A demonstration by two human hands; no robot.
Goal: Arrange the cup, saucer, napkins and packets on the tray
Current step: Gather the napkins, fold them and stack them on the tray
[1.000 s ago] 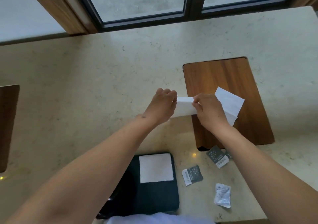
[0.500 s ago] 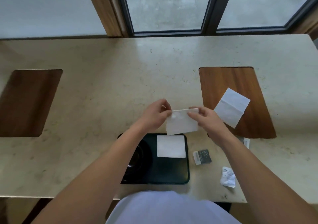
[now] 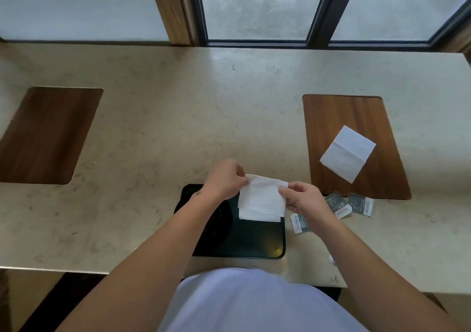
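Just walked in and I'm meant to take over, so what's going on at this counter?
A person is holding a white napkin by its top corners, left hand on one and right hand on the other, over the dark tray at the counter's near edge. A white edge below it may be another napkin on the tray. A second napkin lies on the wooden inset to the right. Several small packets sit on the counter beside the tray, not yet on it.
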